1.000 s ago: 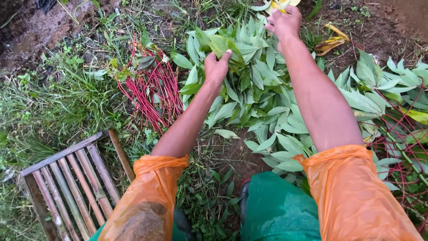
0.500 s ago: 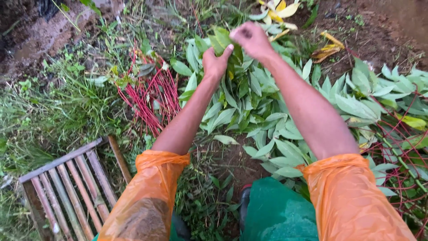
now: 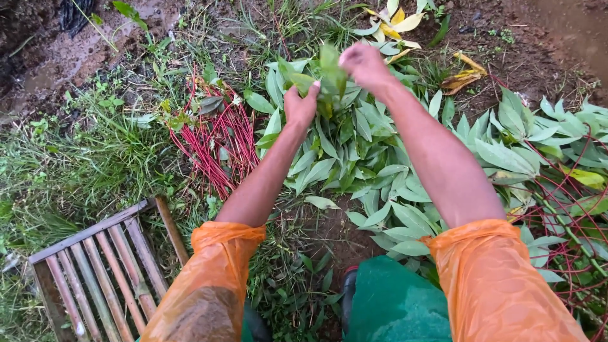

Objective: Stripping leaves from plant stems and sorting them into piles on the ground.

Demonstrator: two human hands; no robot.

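Both hands work one bunch of green leaves (image 3: 329,79) above the leaf pile (image 3: 354,158): the left hand (image 3: 300,106) is clamped on its base, the right hand (image 3: 364,63) closed over its top. A loose grip could, I judge, drop leaves onto the wet soil (image 3: 329,231) beside the pile, toward the red stems (image 3: 215,142).

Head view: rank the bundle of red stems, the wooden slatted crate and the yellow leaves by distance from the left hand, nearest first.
1. Bundle of red stems: lies on the ground just left of and below the left hand.
2. Yellow leaves: at the top, up and to the right, past the right hand.
3. Wooden slatted crate: bottom left corner, plainly farthest.
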